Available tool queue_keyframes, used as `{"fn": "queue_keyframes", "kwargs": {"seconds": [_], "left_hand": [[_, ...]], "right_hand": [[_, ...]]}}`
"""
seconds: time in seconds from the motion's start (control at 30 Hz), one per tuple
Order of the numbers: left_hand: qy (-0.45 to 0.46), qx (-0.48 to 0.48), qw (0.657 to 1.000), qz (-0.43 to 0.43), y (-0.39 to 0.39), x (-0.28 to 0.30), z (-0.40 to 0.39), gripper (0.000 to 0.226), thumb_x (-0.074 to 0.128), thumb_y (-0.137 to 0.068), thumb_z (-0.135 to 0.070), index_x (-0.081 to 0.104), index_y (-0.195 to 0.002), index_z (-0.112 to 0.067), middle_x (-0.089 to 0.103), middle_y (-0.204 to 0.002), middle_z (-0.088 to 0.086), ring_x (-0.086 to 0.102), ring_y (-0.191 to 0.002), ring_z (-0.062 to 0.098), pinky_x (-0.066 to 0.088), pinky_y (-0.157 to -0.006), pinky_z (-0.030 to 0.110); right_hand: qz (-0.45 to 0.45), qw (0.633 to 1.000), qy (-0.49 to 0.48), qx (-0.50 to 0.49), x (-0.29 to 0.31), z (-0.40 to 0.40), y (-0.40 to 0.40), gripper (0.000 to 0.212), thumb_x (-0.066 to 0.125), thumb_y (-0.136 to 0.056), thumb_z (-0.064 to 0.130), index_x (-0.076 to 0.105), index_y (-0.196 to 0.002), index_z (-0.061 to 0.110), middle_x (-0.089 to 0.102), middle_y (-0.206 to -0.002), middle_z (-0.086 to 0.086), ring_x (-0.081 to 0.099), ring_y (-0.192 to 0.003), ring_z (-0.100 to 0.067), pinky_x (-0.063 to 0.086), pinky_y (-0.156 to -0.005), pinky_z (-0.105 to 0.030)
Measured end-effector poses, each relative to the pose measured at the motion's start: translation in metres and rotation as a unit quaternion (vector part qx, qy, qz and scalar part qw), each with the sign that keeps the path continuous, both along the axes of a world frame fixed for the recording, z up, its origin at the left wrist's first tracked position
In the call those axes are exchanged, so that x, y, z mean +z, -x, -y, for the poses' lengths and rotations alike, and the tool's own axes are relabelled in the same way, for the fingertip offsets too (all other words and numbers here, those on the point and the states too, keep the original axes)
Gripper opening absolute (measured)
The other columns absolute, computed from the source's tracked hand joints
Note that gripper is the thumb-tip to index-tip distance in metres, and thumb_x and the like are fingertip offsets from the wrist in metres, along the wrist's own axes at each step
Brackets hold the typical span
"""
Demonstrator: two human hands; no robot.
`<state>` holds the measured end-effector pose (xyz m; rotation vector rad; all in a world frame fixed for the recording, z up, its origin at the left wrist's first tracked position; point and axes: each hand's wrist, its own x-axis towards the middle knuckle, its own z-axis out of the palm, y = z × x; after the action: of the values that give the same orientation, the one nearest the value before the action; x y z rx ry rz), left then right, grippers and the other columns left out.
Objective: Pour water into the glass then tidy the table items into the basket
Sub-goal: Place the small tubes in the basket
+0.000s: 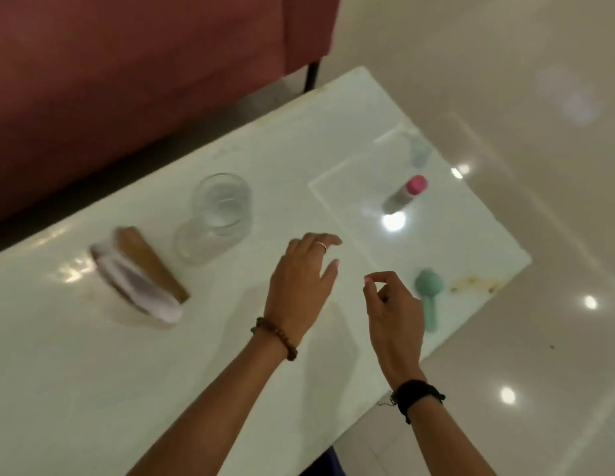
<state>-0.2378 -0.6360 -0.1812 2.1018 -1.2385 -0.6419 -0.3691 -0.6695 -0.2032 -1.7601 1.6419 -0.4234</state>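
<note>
A clear glass (221, 207) stands upright on the white table (76, 372), left of centre; whether it holds water is unclear. A small bottle with a pink cap (405, 194) stands at the far right. A mint-green handled item (429, 297) lies near the right edge. My left hand (304, 280) hovers over the table just right of the glass, fingers spread, holding nothing. My right hand (392, 304) hangs beside the green item with thumb and forefinger pinched; nothing visible between them. No basket is in view.
A wooden holder with white napkins (141, 280) sits at the left. A faint clear object (419, 149) rests near the far corner. A dark red sofa (127, 80) runs along the table's far side. Glossy tiled floor (539, 235) lies to the right.
</note>
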Motion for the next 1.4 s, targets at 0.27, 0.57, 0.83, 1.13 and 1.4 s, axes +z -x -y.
{"fn": "queue_keyframes", "kwargs": {"seconds": [0.27, 0.57, 0.83, 1.13, 1.4], "left_hand": [[-0.023, -0.159, 0.982, 0.096, 0.03, -0.022, 0.144, 0.067, 0.065, -0.083, -0.02, 0.031, -0.141, -0.026, 0.026, -0.151, 0.004, 0.037, -0.128, 0.025, 0.044, -0.094, 0.034], [-0.042, -0.18, 0.978, 0.097, 0.041, -0.047, 0.183, 0.021, 0.048, -0.09, -0.005, 0.062, -0.104, -0.013, 0.052, -0.117, 0.008, 0.057, -0.098, 0.024, 0.049, -0.075, 0.03], [0.029, -0.047, 0.998, 0.006, 0.008, -0.016, 0.075, 0.033, 0.065, -0.083, -0.021, 0.051, -0.113, -0.014, 0.058, -0.112, 0.005, 0.055, -0.09, 0.013, 0.04, -0.07, 0.007], [0.033, 0.14, 0.988, -0.049, -0.071, 0.022, -0.133, 0.029, 0.068, -0.079, -0.027, 0.051, -0.102, -0.023, 0.06, -0.1, -0.009, 0.054, -0.085, 0.006, 0.043, -0.073, 0.01], [0.043, 0.311, 0.949, 0.002, -0.145, 0.056, -0.367, 0.03, 0.067, -0.081, -0.025, 0.056, -0.108, -0.019, 0.064, -0.108, -0.003, 0.057, -0.094, 0.01, 0.04, -0.077, 0.006]], "right_hand": [[-0.067, 0.989, -0.009, -0.129, -0.039, 0.068, 0.064, 0.043, 0.061, -0.085, 0.033, 0.043, -0.12, 0.016, 0.047, -0.117, -0.007, 0.049, -0.074, -0.013, 0.037, -0.057, -0.025], [-0.007, 0.997, -0.028, -0.072, -0.044, 0.067, 0.064, 0.028, 0.062, -0.086, 0.025, 0.049, -0.111, 0.018, 0.046, -0.114, 0.0, 0.048, -0.071, -0.011, 0.035, -0.055, -0.014], [0.081, 0.991, -0.053, -0.095, -0.01, 0.032, 0.018, 0.029, 0.068, -0.079, 0.042, 0.054, -0.1, 0.03, 0.057, -0.098, 0.013, 0.055, -0.074, 0.001, 0.035, -0.058, -0.007], [0.244, 0.939, -0.24, -0.04, 0.021, -0.077, -0.088, 0.032, 0.076, -0.074, 0.033, 0.059, -0.099, 0.022, 0.068, -0.1, -0.002, 0.07, -0.081, -0.011, 0.055, -0.06, -0.024], [0.254, 0.904, -0.311, 0.144, 0.053, -0.279, -0.218, 0.019, 0.072, -0.078, 0.03, 0.065, -0.093, 0.02, 0.071, -0.096, -0.007, 0.071, -0.076, -0.016, 0.055, -0.059, -0.023]]}}
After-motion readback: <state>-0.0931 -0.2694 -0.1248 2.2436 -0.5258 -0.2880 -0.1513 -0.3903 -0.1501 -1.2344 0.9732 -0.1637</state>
